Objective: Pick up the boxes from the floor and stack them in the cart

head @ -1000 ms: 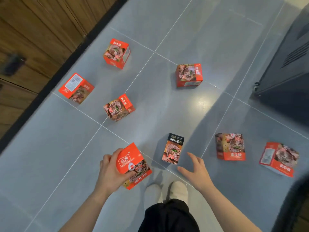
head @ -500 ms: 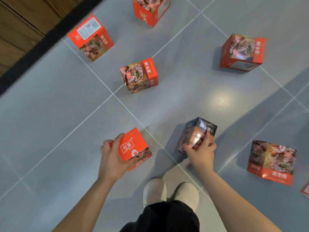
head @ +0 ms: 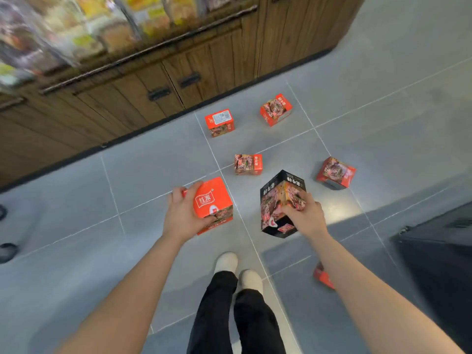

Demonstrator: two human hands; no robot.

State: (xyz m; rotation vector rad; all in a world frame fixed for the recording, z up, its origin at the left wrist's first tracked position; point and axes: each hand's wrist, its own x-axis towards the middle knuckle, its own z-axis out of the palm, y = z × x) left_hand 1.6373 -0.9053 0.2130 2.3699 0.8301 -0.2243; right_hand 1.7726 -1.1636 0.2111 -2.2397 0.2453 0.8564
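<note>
My left hand [head: 182, 214] grips an orange-red box [head: 213, 203] held above the grey floor. My right hand [head: 304, 215] grips a black box [head: 277, 200] with a food picture, lifted off the tiles. Several more red boxes lie on the floor beyond: one with a white label [head: 219, 122], one farther back [head: 275, 109], one in the middle [head: 248, 164], one at the right [head: 335, 172]. A corner of another red box [head: 322, 275] peeks from behind my right forearm. The dark cart [head: 444, 254] stands at the right edge.
A wooden cabinet [head: 143, 93] with dark handles runs along the far left, blurred shelves of goods above it. My legs and white shoes [head: 238, 269] stand on the tiles below the hands. Dark objects [head: 7, 249] sit at the left edge.
My right hand closed on the black box and lifted it off the floor. The view rose and swung left, bringing the cabinet into sight. The left hand kept its red box.
</note>
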